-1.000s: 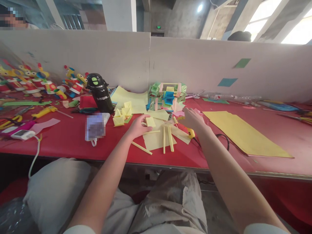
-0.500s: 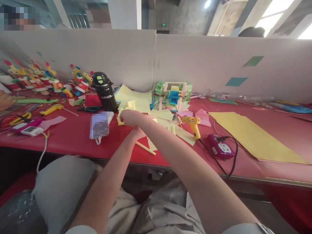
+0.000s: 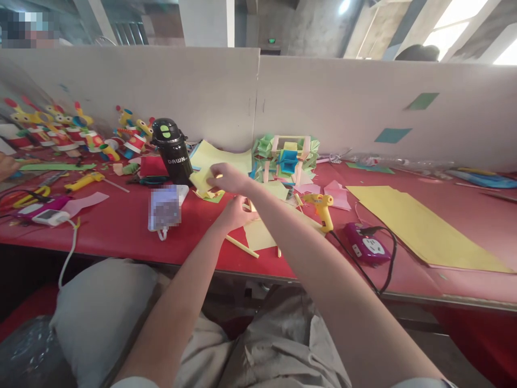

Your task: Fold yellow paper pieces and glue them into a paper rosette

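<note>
My right hand (image 3: 228,177) is closed on a piece of folded yellow paper (image 3: 201,180), lifted a little off the table. Just below that piece, more crumpled yellow paper (image 3: 209,195) lies on a green scrap. My left hand (image 3: 237,213) is low at the table beneath my right forearm, its fingers curled at a pale piece that the forearm partly hides. A thin pale-yellow paper stick (image 3: 242,246) lies in front of my left hand. Beside it is a pale yellow sheet (image 3: 262,236).
A black bottle (image 3: 173,153) and a phone (image 3: 165,208) stand left. Behind is a green paper model (image 3: 288,159). To the right are a yellow glue gun (image 3: 321,207), a purple power socket (image 3: 367,245) and yellow sheets (image 3: 420,229). A person's hand (image 3: 7,164) shows far left.
My right hand has risen and moved slightly right, lifting the yellow paper. My left hand has shifted right, away from it, toward the pale pieces. More of the pale sheet shows.
</note>
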`<state>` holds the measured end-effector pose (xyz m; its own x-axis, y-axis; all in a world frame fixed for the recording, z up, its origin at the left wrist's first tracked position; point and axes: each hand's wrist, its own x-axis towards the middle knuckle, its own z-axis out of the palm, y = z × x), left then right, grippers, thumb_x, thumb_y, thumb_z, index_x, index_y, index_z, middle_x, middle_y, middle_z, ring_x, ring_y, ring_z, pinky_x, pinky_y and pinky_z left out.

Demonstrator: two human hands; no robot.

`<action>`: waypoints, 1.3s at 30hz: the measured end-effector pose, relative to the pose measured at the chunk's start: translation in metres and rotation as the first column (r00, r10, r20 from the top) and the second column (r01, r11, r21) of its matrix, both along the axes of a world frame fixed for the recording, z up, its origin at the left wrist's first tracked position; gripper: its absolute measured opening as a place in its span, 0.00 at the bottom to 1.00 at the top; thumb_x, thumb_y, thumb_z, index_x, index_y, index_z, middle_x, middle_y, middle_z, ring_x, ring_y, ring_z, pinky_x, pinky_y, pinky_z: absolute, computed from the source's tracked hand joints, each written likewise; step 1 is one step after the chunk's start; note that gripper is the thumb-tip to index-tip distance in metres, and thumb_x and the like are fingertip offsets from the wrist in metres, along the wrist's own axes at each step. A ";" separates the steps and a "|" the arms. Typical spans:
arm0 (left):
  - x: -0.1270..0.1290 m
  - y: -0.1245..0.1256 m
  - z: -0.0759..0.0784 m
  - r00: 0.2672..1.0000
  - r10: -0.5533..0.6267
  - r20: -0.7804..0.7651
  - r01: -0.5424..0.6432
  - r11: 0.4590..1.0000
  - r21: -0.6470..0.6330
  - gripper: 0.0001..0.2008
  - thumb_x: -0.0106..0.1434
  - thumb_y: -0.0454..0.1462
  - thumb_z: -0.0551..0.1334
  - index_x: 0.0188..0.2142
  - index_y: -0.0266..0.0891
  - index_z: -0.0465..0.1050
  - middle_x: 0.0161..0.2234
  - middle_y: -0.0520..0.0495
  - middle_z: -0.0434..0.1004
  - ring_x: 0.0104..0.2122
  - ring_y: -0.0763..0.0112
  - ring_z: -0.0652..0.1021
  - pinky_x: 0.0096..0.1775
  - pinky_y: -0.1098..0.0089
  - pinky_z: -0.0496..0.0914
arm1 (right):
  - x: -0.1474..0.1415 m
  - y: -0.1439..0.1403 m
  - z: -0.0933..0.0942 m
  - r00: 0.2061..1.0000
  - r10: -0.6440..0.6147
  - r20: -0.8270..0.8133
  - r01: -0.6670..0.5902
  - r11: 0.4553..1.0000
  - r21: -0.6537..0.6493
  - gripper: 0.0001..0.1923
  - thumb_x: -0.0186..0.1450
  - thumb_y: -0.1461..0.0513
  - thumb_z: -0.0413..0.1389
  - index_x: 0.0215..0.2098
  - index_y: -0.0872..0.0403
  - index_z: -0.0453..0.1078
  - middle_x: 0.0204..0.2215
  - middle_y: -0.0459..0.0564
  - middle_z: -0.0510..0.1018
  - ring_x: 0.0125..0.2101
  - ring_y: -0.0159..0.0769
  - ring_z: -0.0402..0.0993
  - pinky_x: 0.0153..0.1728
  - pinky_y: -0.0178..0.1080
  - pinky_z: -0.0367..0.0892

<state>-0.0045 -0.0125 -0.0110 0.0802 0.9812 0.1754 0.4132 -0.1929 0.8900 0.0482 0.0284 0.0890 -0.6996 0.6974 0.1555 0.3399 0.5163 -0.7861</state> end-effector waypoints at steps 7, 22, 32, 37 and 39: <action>0.003 -0.001 0.005 0.992 -0.050 0.116 0.047 0.998 0.036 0.26 0.50 0.32 0.70 0.50 0.37 0.71 0.41 0.44 0.78 0.35 0.66 0.81 0.36 0.68 0.77 | 0.106 0.001 -0.019 0.879 -0.185 -0.440 0.015 0.932 -0.362 0.16 0.57 0.65 0.62 0.42 0.53 0.67 0.28 0.43 0.73 0.30 0.31 0.74 0.34 0.37 0.75; 0.001 -0.001 0.002 0.980 -0.050 0.192 0.044 0.998 0.037 0.35 0.46 0.34 0.75 0.54 0.39 0.69 0.45 0.42 0.78 0.36 0.64 0.81 0.38 0.66 0.77 | 0.130 -0.011 -0.079 0.784 -0.384 -0.487 0.118 0.863 -0.491 0.20 0.51 0.60 0.67 0.40 0.50 0.69 0.30 0.42 0.74 0.33 0.33 0.76 0.36 0.41 0.78; 0.000 -0.002 0.002 0.981 -0.081 0.174 0.078 0.997 0.022 0.41 0.48 0.35 0.75 0.60 0.40 0.65 0.48 0.40 0.77 0.38 0.64 0.80 0.38 0.67 0.77 | 0.127 -0.005 -0.087 0.812 -0.404 -0.422 0.267 0.899 -0.346 0.23 0.50 0.56 0.68 0.40 0.53 0.67 0.23 0.40 0.71 0.24 0.29 0.68 0.22 0.33 0.62; 0.001 -0.006 0.007 0.980 -0.084 0.179 0.086 0.996 -0.004 0.42 0.47 0.37 0.76 0.60 0.40 0.64 0.49 0.39 0.76 0.39 0.64 0.80 0.38 0.67 0.76 | 0.127 -0.005 -0.088 0.815 -0.403 -0.415 0.292 0.906 -0.306 0.24 0.49 0.55 0.69 0.39 0.53 0.67 0.26 0.42 0.71 0.26 0.31 0.70 0.27 0.36 0.65; 0.001 -0.007 0.009 0.978 -0.096 0.184 0.099 0.995 -0.008 0.42 0.47 0.38 0.77 0.60 0.41 0.64 0.49 0.39 0.76 0.39 0.64 0.80 0.38 0.67 0.76 | 0.128 -0.004 -0.089 0.813 -0.409 -0.414 0.309 0.906 -0.288 0.24 0.48 0.55 0.69 0.38 0.53 0.68 0.28 0.43 0.72 0.27 0.31 0.70 0.30 0.38 0.67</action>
